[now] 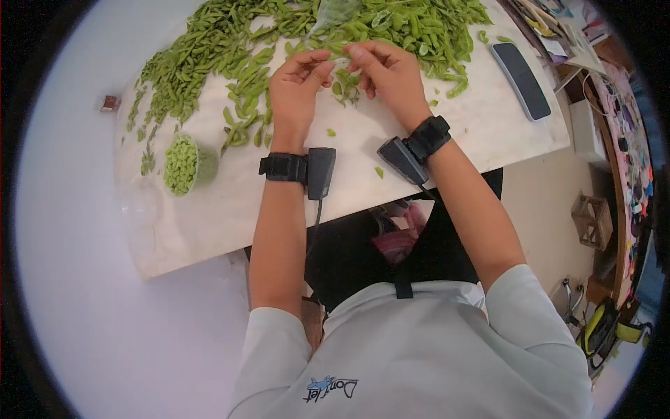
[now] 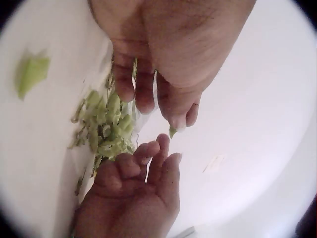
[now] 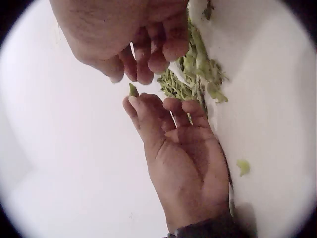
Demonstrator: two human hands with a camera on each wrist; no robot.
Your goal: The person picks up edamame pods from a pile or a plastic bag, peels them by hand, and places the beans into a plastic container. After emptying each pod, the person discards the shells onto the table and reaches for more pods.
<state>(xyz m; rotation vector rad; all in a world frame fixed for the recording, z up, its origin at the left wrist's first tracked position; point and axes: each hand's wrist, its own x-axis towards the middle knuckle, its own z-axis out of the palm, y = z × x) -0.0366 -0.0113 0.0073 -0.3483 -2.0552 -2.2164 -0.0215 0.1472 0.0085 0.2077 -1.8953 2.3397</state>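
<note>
Between the thumb and index fingertip of my left hand (image 1: 296, 89) (image 2: 171, 54) (image 3: 181, 158) is a small green pod piece (image 2: 172, 133) (image 3: 132, 90), its tip poking out. Facing it, slightly apart, my right hand (image 1: 395, 78) (image 2: 133, 198) (image 3: 124, 34) has loosely bent fingers and no visible object in them. Below and behind the hands lies a small heap of green pods (image 1: 345, 85) (image 2: 106, 126). Shelled green beans (image 1: 180, 165) fill a clear cup (image 1: 208, 166) left of my left forearm.
A wide pile of green pods (image 1: 174, 80) covers the table's far left, with more green pods or shells (image 1: 447, 38) at the far right. A clear plastic bag (image 1: 336, 12) lies between them. A phone (image 1: 522, 82) rests near the right edge. Loose green bits (image 1: 379, 172) dot the white tabletop (image 1: 244, 202).
</note>
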